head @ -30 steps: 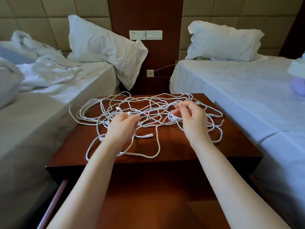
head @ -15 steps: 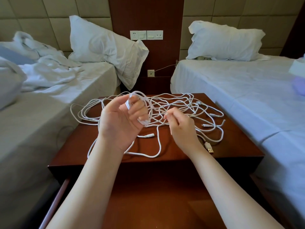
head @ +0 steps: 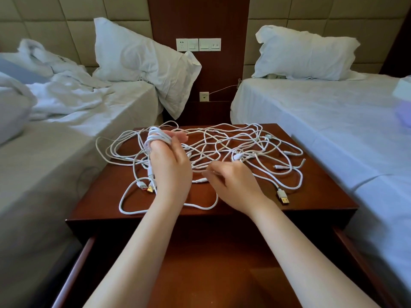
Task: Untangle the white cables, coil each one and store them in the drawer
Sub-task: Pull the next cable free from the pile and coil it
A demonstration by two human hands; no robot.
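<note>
- A left bed (head: pixel 66 156) and a right bed (head: pixel 333 121) are sitting on each side of the table (head: pixel 322 196).
- The drawer (head: pixel 200 263) is standing open under my arms.
- The cables (head: pixel 244 143) are lying in a messy pile on the table, crossing over each other.
- My left hand (head: pixel 171 167) is holding some loops (head: pixel 155 135) up, wound round my fingers (head: pixel 179 137).
- My right hand (head: pixel 235 187) is hanging low over the pile, fingers bent by one strand. I cannot tell if they are pinching it.
</note>
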